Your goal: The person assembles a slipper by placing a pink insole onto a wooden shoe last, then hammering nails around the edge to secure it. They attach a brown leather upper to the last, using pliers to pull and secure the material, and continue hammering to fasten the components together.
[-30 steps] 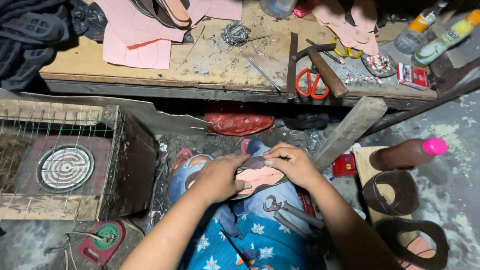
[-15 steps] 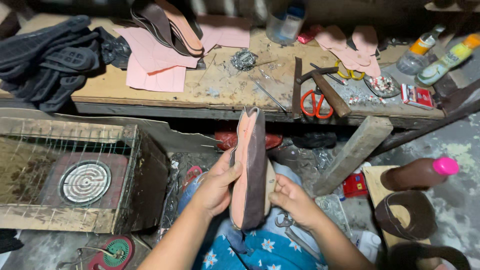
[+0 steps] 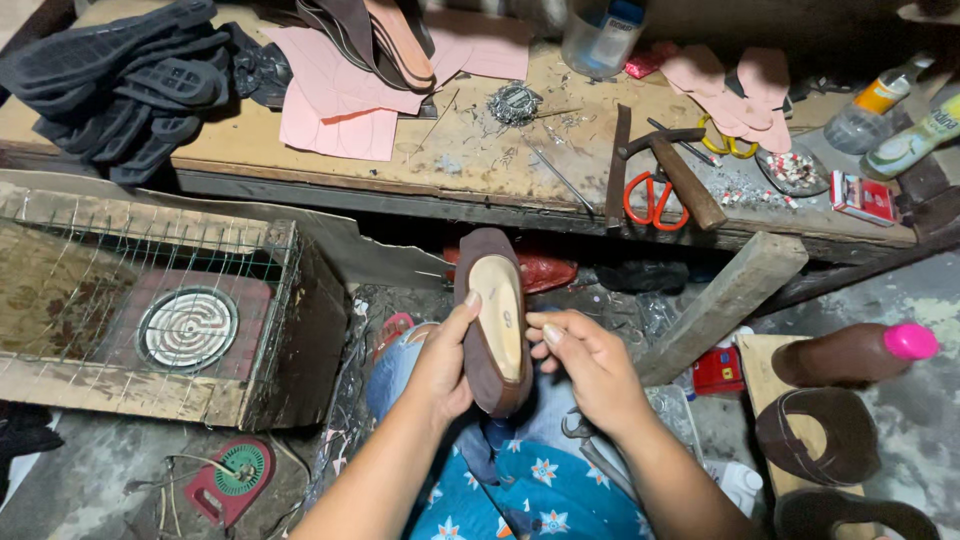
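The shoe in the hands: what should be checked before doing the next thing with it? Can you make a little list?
1. Left hand grips the shoe: ok.
2. Right hand on the shoe: not ok, fingers just beside it.
3. Tan insole faces up: ok.
4. Insole fully stuck down: cannot tell.
5. Hammer and scissors lie on the workbench: ok.

The left hand [image 3: 440,370] covers the near side of the shoe upper [image 3: 495,320], so its grip there is unseen; the clear bottle [image 3: 598,35] on the tabletop [image 3: 470,160] is cut off by the top edge, the brown strap [image 3: 850,515] by the bottom edge
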`<state>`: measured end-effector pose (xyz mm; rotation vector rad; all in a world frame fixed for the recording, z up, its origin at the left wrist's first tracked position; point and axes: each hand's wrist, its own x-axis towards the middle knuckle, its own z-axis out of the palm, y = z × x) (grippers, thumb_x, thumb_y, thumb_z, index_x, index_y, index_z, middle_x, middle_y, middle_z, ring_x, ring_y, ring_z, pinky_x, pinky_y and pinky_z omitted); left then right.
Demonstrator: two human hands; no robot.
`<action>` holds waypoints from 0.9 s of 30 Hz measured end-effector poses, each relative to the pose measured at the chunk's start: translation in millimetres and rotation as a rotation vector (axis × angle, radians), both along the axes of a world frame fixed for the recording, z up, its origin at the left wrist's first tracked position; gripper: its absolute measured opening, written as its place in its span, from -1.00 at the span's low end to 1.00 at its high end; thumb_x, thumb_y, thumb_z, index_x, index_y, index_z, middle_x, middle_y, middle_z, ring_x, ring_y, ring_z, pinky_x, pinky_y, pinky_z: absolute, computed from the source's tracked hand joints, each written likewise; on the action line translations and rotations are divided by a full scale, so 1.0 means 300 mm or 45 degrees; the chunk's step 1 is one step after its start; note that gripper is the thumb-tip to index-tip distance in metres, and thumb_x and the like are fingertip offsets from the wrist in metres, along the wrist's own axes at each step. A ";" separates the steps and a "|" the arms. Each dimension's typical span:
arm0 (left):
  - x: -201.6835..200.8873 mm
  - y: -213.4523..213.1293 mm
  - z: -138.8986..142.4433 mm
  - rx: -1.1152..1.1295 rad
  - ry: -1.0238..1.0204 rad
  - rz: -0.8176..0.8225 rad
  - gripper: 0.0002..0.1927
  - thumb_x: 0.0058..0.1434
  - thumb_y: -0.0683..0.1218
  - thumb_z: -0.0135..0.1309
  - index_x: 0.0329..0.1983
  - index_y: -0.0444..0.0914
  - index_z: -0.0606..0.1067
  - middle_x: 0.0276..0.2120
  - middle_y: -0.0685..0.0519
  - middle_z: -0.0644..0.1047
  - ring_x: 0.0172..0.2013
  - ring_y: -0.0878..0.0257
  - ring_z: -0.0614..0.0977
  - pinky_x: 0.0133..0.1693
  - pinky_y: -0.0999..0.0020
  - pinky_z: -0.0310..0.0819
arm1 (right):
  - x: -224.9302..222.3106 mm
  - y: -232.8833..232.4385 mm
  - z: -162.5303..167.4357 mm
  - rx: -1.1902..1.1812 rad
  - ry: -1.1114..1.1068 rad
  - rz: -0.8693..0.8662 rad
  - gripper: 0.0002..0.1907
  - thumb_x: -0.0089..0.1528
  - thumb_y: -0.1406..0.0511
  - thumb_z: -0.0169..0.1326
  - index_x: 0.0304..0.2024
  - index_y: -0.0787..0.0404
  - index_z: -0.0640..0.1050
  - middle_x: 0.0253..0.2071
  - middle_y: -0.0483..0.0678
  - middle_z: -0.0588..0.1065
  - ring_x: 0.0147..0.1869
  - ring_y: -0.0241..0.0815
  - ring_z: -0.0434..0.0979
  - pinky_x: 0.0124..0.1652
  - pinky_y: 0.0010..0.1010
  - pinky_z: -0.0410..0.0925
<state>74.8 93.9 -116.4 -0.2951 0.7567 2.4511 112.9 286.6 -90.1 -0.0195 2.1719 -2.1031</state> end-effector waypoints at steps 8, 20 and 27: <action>0.007 -0.026 0.020 0.182 -0.103 0.116 -0.40 0.33 0.20 -0.05 0.29 -0.27 0.38 0.08 -0.22 0.54 0.02 -0.04 0.62 0.04 0.06 0.54 | 0.031 -0.047 -0.010 0.065 0.164 0.061 -0.74 0.32 0.39 0.04 0.00 0.35 0.64 -0.05 0.00 0.54 -0.08 -0.26 0.56 -0.14 -0.46 0.46; 0.035 0.014 -0.061 0.218 -0.243 0.388 -0.37 0.27 0.21 -0.01 0.29 -0.22 0.38 0.16 -0.05 0.53 0.12 0.04 0.57 0.17 0.06 0.43 | 0.109 -0.185 0.081 0.583 0.798 -0.196 -0.51 0.06 0.32 0.37 -0.01 0.35 0.51 0.01 0.10 0.50 0.09 -0.06 0.55 0.06 -0.35 0.41; 0.052 -0.006 -0.096 0.207 -0.243 0.499 -0.42 0.28 0.13 0.05 0.27 -0.25 0.38 0.18 -0.05 0.52 0.17 0.04 0.54 0.22 0.09 0.38 | 0.082 -0.141 0.048 0.553 0.604 -0.099 -0.63 0.09 0.34 0.33 -0.08 0.33 0.58 -0.07 0.06 0.57 0.04 -0.08 0.61 0.05 -0.36 0.43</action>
